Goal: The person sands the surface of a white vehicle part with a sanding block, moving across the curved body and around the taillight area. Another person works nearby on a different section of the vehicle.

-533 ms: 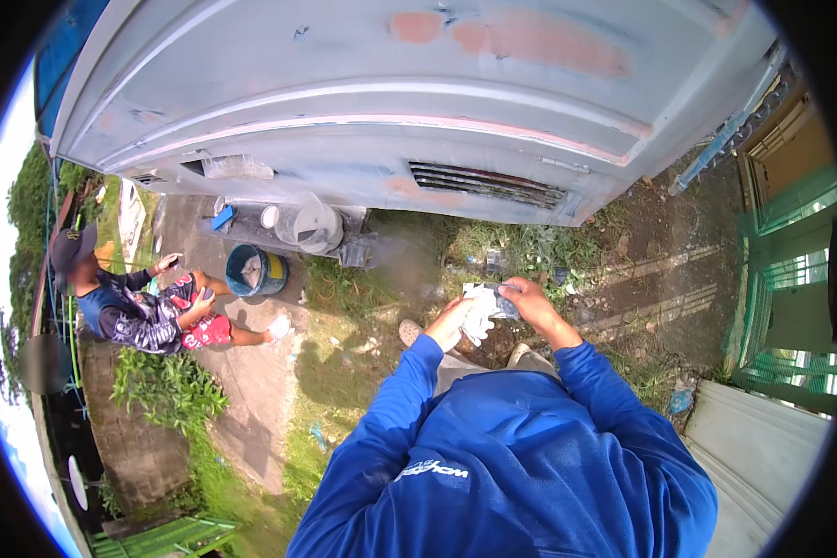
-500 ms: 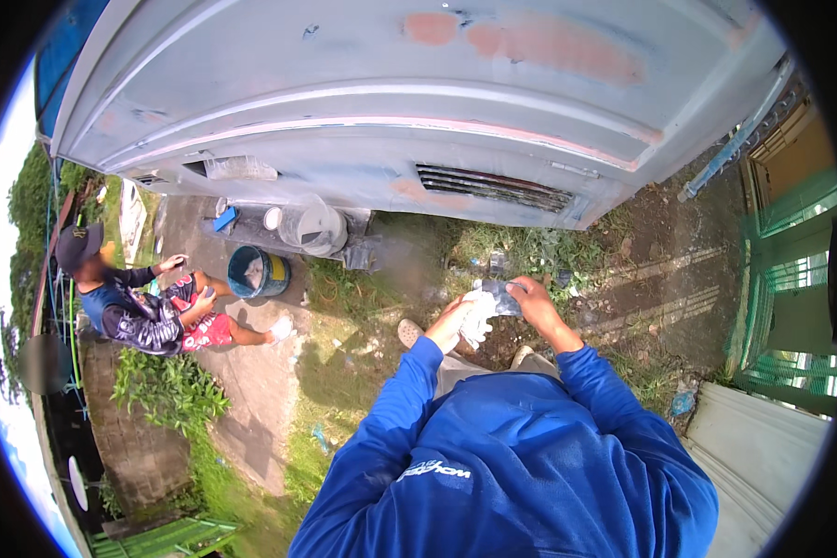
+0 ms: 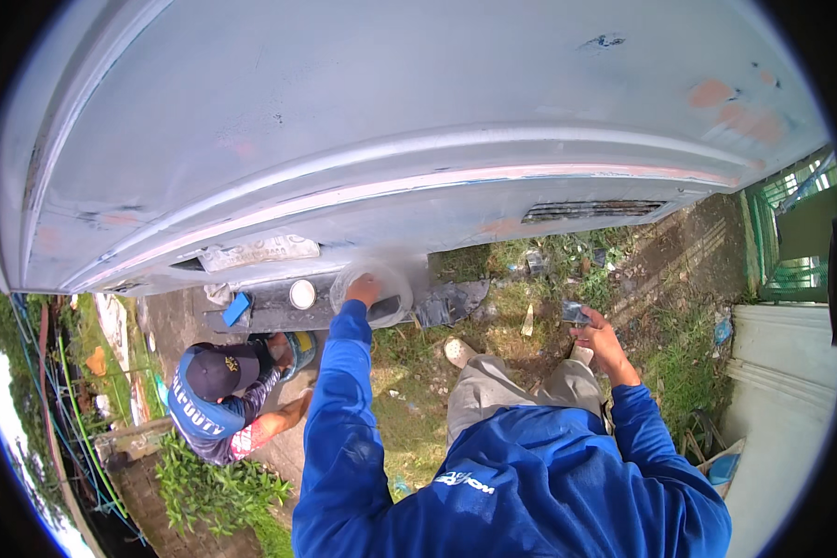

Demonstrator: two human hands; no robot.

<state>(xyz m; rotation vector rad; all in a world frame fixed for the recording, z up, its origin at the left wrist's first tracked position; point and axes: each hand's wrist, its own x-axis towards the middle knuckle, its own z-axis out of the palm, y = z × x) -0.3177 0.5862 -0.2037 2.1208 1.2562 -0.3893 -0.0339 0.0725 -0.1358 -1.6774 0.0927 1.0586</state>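
My left arm stretches forward, and my left hand (image 3: 363, 290) is down in the mouth of a translucent plastic bucket (image 3: 342, 283). Its fingers are mostly hidden, so what they hold does not show. A dark patch is visible inside the bucket. Out to the right, above the grass, my right hand (image 3: 603, 344) pinches a small dark grey sheet of sandpaper (image 3: 575, 312). The bucket stands on a dark ledge (image 3: 321, 312) along the grey vehicle body (image 3: 391, 214), beside a white round tub (image 3: 302, 294) and a blue block (image 3: 237, 309).
At left a person (image 3: 219, 391) in a dark cap bends over a bucket (image 3: 299, 352) close to my left arm. A crumpled dark sheet (image 3: 446, 304) lies at the ledge's right end. A green fence (image 3: 781, 232) and a white panel (image 3: 781, 391) border the right side.
My hands have parted. The left has gone forward into the bucket, and the white gloves are out of sight. My right hand keeps the sandpaper. The other person has leaned forward over their bucket.
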